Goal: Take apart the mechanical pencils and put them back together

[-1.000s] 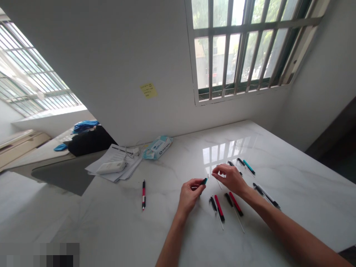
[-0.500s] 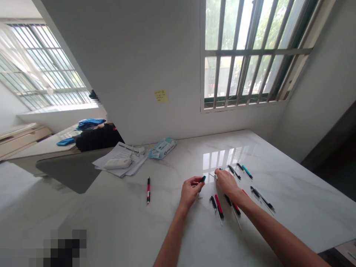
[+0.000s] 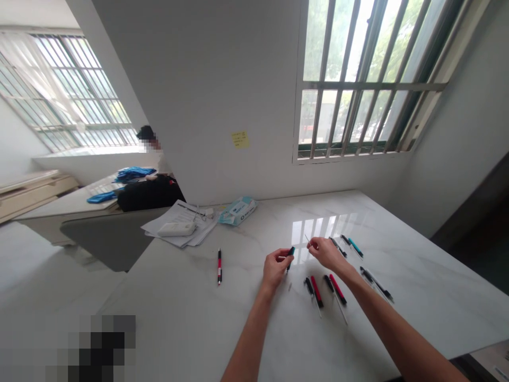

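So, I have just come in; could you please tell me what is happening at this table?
At this marbled table, the left hand holds a teal-and-black pen piece, and the right hand pinches a thin stick, perhaps a refill; the two pieces are apart. Near the hands lie two red barrels, with black pieces and thin rods beside them. A teal barrel lies farther right. The red-and-black pen on the left looks assembled.

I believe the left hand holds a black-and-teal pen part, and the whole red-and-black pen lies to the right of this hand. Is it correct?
Not quite: in the head view, the whole red-and-black pen lies left of the left hand. That hand does hold a black-and-teal pen part.
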The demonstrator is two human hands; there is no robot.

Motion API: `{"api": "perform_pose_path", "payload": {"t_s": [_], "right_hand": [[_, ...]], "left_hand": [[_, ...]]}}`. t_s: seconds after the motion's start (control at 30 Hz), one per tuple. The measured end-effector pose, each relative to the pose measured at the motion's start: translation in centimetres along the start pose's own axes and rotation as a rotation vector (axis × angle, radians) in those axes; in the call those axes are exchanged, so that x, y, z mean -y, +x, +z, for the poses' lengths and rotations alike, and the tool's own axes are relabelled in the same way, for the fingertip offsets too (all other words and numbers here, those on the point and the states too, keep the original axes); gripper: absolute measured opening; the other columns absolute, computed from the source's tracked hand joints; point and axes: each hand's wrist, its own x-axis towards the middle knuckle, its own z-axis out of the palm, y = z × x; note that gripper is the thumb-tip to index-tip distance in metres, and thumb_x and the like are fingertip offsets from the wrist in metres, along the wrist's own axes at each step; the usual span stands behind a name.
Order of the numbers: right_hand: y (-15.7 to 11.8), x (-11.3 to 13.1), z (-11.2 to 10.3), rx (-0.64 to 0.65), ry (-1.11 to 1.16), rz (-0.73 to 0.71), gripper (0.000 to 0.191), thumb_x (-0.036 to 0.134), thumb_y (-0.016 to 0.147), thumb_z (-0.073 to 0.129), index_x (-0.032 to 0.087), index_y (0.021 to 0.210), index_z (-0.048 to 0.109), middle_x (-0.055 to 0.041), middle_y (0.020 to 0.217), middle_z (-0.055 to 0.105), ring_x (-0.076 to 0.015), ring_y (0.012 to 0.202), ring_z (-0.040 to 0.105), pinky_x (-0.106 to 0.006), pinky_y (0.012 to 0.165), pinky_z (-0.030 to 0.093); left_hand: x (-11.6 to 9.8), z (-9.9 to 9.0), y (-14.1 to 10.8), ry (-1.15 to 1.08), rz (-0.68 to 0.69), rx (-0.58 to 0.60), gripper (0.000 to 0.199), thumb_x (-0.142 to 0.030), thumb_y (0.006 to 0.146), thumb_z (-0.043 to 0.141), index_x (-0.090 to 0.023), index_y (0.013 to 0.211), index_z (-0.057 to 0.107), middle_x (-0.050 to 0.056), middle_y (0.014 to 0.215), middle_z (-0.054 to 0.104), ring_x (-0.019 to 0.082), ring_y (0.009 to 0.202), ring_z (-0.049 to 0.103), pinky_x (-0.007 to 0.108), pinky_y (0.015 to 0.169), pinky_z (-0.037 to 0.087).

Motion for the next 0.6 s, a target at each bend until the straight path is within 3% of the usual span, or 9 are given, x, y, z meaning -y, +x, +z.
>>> {"api": "perform_pose_path", "payload": {"t_s": [0.13,0.23,0.33,0.47,0.6], "right_hand": [[0.4,1.0,-0.5,-0.053,0.609,-0.083,0.027,0.040,0.093,0.064,0.019,0.102,0.077,-0.0059,0.090,0.079,-0.0217,0.086,0.075,-0.031,0.078,0.056],[0.6,2.1,-0.4,-0.153,0.858,-0.152,0.034,0.048,0.085,0.076,0.019,0.104,0.078,-0.0080,0.099,0.080,-0.0234,0.094,0.075,-0.035,0.089,0.058],[0.6,2.7,0.1,-0.164,0.886,-0.157,0.035,0.049,0.084,0.079,0.019,0.100,0.078,-0.0080,0.096,0.080,-0.0228,0.088,0.075,-0.037,0.089,0.059],[0.3,2.5,0.8,-0.064,0.832,-0.166,0.035,0.049,0.086,0.077,0.019,0.104,0.078,-0.0080,0.098,0.081,-0.0233,0.092,0.076,-0.037,0.089,0.060],[-0.7,2.1,0.8,-0.076,0.558,-0.200,0.035,0.045,0.091,0.073,0.023,0.119,0.076,-0.0075,0.106,0.079,-0.0225,0.095,0.074,-0.037,0.086,0.058]], "left_hand": [[-0.2,0.1,0.0,0.006,0.015,0.018,0.037,-0.041,0.070,0.084,-0.015,0.098,0.083,0.012,0.095,0.079,0.018,0.074,0.067,0.029,0.069,0.052],[-0.5,0.2,0.1,-0.005,0.018,0.041,0.037,-0.040,0.071,0.084,-0.015,0.098,0.083,0.012,0.094,0.079,0.018,0.073,0.066,0.029,0.070,0.052],[-0.9,0.2,-0.1,0.000,0.022,0.050,0.037,-0.041,0.071,0.084,-0.015,0.098,0.083,0.011,0.091,0.079,0.018,0.075,0.066,0.029,0.070,0.052],[-1.1,0.3,-0.2,0.005,0.029,0.046,0.038,-0.042,0.071,0.085,-0.015,0.098,0.083,0.012,0.090,0.078,0.019,0.076,0.066,0.029,0.069,0.052],[-1.3,-0.1,-0.1,-0.052,0.043,0.006,0.039,-0.043,0.069,0.088,-0.016,0.097,0.083,0.011,0.092,0.078,0.020,0.080,0.067,0.029,0.071,0.053]]}}
